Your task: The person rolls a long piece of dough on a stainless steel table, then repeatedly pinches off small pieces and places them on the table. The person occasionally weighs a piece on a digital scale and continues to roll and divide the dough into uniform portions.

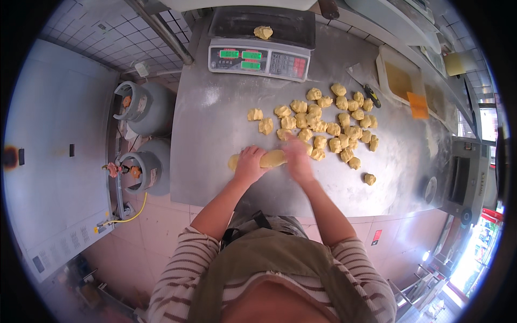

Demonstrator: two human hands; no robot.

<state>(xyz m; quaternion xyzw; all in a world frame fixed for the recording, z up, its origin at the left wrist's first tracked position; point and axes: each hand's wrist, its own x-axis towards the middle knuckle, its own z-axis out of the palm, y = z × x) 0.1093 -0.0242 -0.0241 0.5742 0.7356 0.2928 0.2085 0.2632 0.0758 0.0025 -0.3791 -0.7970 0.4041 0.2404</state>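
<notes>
A thick roll of pale yellow dough (273, 159) lies on the stainless steel table (210, 137) near its front edge. My left hand (250, 162) is wrapped over the roll, left of its middle, and dough shows on both sides of it. At the roll's right end is my right hand (298, 158), blurred, its fingers towards the dough pieces; whether it holds anything cannot be told. Several rough dough lumps (313, 117) are spread beyond and to the right of my hands. One more lump (263, 32) rests on the black tray of a digital scale (258, 60).
A scraper with a black and yellow handle (372, 96) lies behind the lumps. A white tray (381, 72) with an orange paper (417, 105) stands at the back right. Gas cylinders (155, 109) stand left of the table. One lump (369, 179) sits apart near the front.
</notes>
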